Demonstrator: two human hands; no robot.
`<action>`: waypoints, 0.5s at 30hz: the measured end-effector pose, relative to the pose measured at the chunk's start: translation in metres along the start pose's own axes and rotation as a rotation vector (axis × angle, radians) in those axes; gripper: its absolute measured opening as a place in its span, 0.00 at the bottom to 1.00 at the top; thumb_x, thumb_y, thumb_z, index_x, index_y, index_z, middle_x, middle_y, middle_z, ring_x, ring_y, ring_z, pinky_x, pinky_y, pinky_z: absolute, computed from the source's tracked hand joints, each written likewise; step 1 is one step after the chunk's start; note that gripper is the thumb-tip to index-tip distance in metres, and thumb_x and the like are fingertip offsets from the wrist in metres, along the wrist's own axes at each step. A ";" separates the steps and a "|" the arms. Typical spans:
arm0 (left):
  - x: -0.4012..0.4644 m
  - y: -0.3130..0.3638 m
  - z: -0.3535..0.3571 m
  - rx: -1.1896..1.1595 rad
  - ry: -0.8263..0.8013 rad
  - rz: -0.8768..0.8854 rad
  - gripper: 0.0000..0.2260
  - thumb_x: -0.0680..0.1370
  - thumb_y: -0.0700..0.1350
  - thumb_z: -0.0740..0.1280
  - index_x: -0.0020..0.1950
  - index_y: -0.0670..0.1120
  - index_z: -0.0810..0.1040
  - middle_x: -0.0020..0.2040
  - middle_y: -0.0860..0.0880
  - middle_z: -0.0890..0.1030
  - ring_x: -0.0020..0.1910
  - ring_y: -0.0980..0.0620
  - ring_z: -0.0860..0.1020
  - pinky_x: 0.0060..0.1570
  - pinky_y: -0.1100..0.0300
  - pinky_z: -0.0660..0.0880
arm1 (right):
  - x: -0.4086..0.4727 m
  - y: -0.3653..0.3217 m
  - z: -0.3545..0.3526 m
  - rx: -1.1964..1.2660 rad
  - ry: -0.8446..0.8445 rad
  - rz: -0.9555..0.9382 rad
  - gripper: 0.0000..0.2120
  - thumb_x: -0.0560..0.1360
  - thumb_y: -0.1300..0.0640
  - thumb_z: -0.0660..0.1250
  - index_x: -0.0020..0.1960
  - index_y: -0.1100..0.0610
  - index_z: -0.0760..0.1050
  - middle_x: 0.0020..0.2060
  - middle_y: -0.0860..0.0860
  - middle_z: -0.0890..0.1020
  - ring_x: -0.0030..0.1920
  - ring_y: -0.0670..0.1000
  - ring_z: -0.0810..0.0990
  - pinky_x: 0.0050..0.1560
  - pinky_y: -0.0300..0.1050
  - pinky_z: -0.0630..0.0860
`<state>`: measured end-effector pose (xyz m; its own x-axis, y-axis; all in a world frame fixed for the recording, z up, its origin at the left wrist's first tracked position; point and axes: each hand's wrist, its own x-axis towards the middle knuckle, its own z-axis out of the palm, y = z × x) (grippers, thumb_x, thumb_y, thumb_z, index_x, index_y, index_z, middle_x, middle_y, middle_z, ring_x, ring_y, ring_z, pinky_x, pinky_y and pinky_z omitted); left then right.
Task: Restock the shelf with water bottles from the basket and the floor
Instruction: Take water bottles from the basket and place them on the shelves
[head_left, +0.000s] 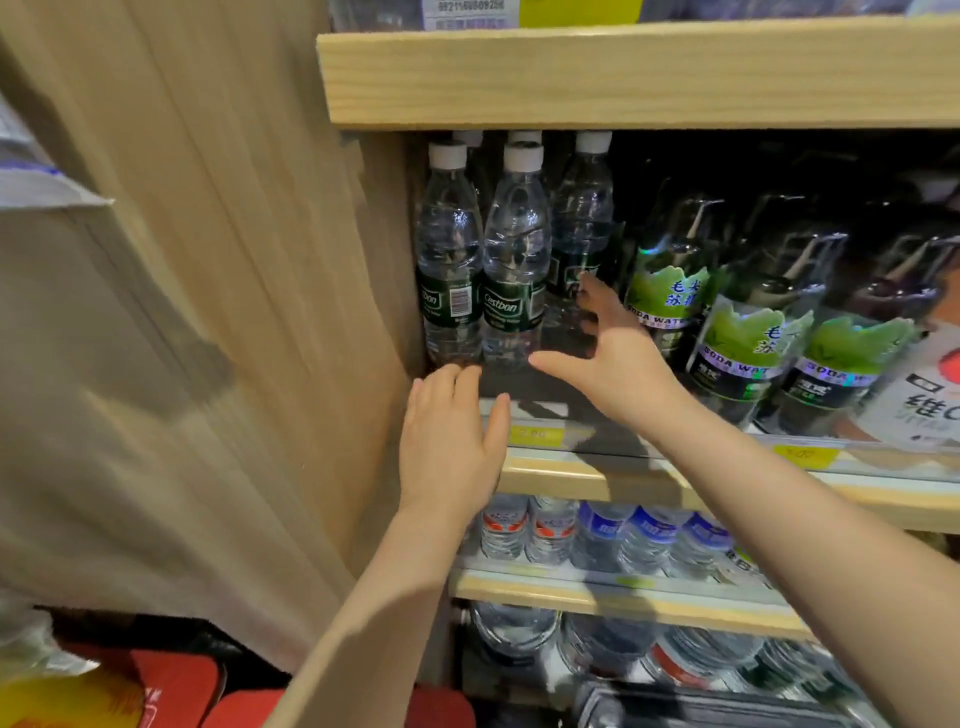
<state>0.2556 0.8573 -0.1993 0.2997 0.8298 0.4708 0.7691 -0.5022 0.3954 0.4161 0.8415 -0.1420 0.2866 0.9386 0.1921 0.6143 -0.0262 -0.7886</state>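
Observation:
Several clear water bottles with white caps and green labels (514, 260) stand at the left end of the wooden shelf (571, 483). One bottle (582, 228) stands a little further back on the right. My right hand (608, 353) is open, its fingertips touching that bottle's lower part. My left hand (452, 441) hovers open, palm down, at the shelf's front edge below the leftmost bottle (449, 260). Neither hand holds anything.
Dark soda-water bottles with green labels (748, 343) fill the shelf to the right. Lower shelves hold small water bottles (597, 535) and larger ones (519, 629). A wooden side panel (249, 260) rises on the left. Red items (171, 686) lie on the floor.

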 end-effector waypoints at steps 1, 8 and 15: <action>-0.015 0.006 0.000 -0.059 0.019 0.049 0.21 0.78 0.54 0.54 0.62 0.43 0.73 0.60 0.46 0.75 0.62 0.46 0.71 0.67 0.47 0.64 | -0.022 0.005 -0.014 -0.016 0.004 -0.041 0.41 0.68 0.50 0.73 0.74 0.53 0.54 0.70 0.52 0.67 0.68 0.50 0.67 0.65 0.47 0.69; -0.140 0.072 0.059 -0.247 0.048 0.209 0.16 0.75 0.47 0.61 0.59 0.40 0.73 0.59 0.41 0.75 0.60 0.43 0.71 0.64 0.48 0.66 | -0.188 0.130 -0.086 -0.037 -0.091 0.064 0.26 0.70 0.54 0.71 0.64 0.46 0.66 0.58 0.44 0.75 0.58 0.38 0.74 0.58 0.35 0.73; -0.280 0.110 0.182 -0.263 -0.648 0.031 0.18 0.79 0.54 0.55 0.66 0.50 0.70 0.63 0.53 0.72 0.41 0.59 0.77 0.41 0.72 0.68 | -0.315 0.304 -0.075 -0.012 -0.369 0.498 0.14 0.72 0.60 0.69 0.55 0.48 0.74 0.51 0.47 0.77 0.44 0.39 0.79 0.41 0.29 0.75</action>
<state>0.3591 0.6139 -0.4308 0.6585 0.7511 -0.0473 0.6170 -0.5028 0.6054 0.5681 0.5120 -0.3986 0.2694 0.8697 -0.4135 0.4814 -0.4935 -0.7244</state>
